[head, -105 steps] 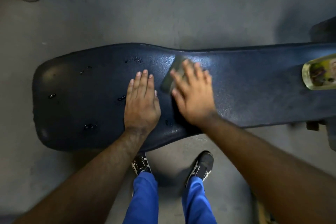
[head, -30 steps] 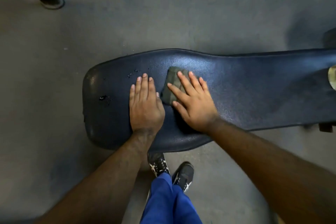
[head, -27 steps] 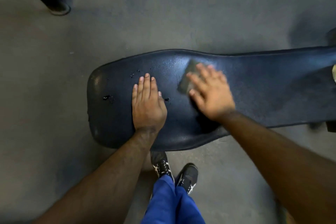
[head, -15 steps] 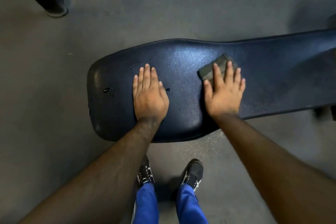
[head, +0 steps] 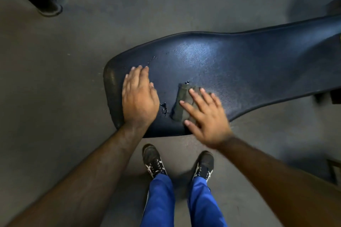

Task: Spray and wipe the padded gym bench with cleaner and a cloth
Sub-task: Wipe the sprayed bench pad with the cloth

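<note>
1. The cloth [head: 181,103], a small folded grey-green pad, lies on the near part of the bench [head: 239,72] at its wide left end, under the right hand [head: 204,116].
2. The right hand presses it with fingers spread and straight, gripping nothing.
3. The left hand [head: 138,97] rests flat on the bench's left end, fingers together.
4. The cloth looks soft, light and damp; a flat palm on top should steer it best.
5. The vinyl looks wet and probably slick; droplets [head: 164,109] sit between the hands.
6. No writing readable; shoes [head: 153,160] show white stripes only.
</note>
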Motion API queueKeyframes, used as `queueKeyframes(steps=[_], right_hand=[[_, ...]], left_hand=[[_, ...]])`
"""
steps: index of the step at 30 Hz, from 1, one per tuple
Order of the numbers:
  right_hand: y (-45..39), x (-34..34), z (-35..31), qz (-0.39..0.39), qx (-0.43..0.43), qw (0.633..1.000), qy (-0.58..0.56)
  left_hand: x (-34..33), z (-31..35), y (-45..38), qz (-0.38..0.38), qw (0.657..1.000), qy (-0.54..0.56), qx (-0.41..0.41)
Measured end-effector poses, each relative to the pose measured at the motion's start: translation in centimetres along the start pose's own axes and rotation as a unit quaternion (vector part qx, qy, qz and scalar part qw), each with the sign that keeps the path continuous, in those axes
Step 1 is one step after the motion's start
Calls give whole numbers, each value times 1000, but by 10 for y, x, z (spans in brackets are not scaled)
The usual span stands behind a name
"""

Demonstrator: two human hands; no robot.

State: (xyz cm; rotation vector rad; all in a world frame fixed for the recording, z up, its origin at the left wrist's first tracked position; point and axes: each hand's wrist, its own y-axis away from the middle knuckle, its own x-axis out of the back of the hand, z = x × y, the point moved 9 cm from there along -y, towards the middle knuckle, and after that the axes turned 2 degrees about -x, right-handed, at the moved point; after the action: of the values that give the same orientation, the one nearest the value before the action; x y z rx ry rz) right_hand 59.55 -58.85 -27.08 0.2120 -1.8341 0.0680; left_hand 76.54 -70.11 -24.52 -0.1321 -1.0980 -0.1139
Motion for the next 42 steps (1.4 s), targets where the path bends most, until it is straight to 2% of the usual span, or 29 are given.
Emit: queueKeyframes(steps=[1, 2, 4, 5, 7, 8, 9, 10, 12, 13, 14, 16, 17, 18, 19, 22, 23, 26, 27, 28, 30, 31, 34, 35, 36, 38, 39, 40, 42], right_hand=[[-13, 4, 25, 11, -36, 999, 14], [-26, 12, 53, 36, -132, 991, 4], [-29, 12, 68, 76, -319, 944, -34], [-32, 8, 43, 70, -310, 948, -25], [-32, -3, -11, -9, -118, 993, -5], [-31, -5, -14, -53, -23, 998, 7], [-37, 1, -1, -63, 12, 998, 27], [-52, 8, 22, -52, -29, 998, 38], [-80, 19, 70, -11, -246, 969, 9], [-85, 14, 69, -9, -310, 951, -6], [-93, 9, 45, -17, -290, 957, -2], [-97, -2, -15, -59, -86, 994, 13], [-94, -5, -23, -81, 11, 996, 17], [-101, 1, -15, -79, 49, 995, 27], [-115, 6, 5, -55, 18, 998, 32], [-148, 14, 46, 15, -253, 967, -38], [-154, 12, 28, 12, -244, 969, -32], [-159, 3, -18, -54, 19, 998, 8], [-168, 9, -6, -53, 38, 998, 17], [-181, 15, 16, -40, -17, 999, 19], [-194, 19, 51, -16, -206, 978, -4], [-195, 15, 42, -19, -222, 975, 8], [-185, -2, -23, -79, 54, 994, 50], [-186, 2, -17, -88, 88, 991, 52], [-195, 10, 3, -74, 44, 995, 51], [-202, 19, 42, -25, -141, 989, 22], [-196, 14, 41, -16, -183, 983, 16], [-188, 7, 19, -25, -148, 988, 25], [-156, -2, -23, -55, 28, 997, 37]], left_hand=[[-3, -5, 2, -2, 1000, -11, 3], [-7, -9, 3, -6, 1000, -23, 6], [-15, -15, 7, -15, 999, -49, -2], [-17, -15, 9, -17, 998, -61, -8], [-18, -14, 9, -12, 997, -72, -9], [-19, -14, 8, -13, 997, -74, -8], [-19, -14, 8, -15, 997, -75, -7], [-19, -14, 8, -16, 997, -78, -9], [-20, -15, 6, -23, 996, -86, -7], [-21, -16, 7, -27, 996, -87, -4], [-20, -16, 7, -28, 996, -85, -2], [-19, -14, 7, -32, 995, -90, -5], [-20, -14, 7, -37, 995, -95, -6], [-21, -15, 7, -40, 994, -99, -6], [-21, -15, 7, -40, 994, -102, -6], [-22, -16, 6, -39, 993, -111, 0], [-22, -16, 6, -36, 993, -109, -1], [-21, -14, 6, -33, 993, -113, -10], [-21, -15, 6, -34, 993, -114, -9], [-21, -15, 6, -34, 993, -114, -8], [-21, -15, 6, -33, 993, -115, -5], [-20, -15, 6, -30, 993, -113, -4], [-18, -17, 6, -22, 995, -99, 6], [-18, -17, 6, -21, 995, -95, 8], [-17, -16, 7, -18, 996, -92, 8], [-18, -16, 6, -11, 996, -90, 6], [-19, -17, 7, -10, 996, -90, 5], [-18, -17, 7, -7, 996, -90, 2], [-18, -16, 7, -2, 996, -88, -3]])
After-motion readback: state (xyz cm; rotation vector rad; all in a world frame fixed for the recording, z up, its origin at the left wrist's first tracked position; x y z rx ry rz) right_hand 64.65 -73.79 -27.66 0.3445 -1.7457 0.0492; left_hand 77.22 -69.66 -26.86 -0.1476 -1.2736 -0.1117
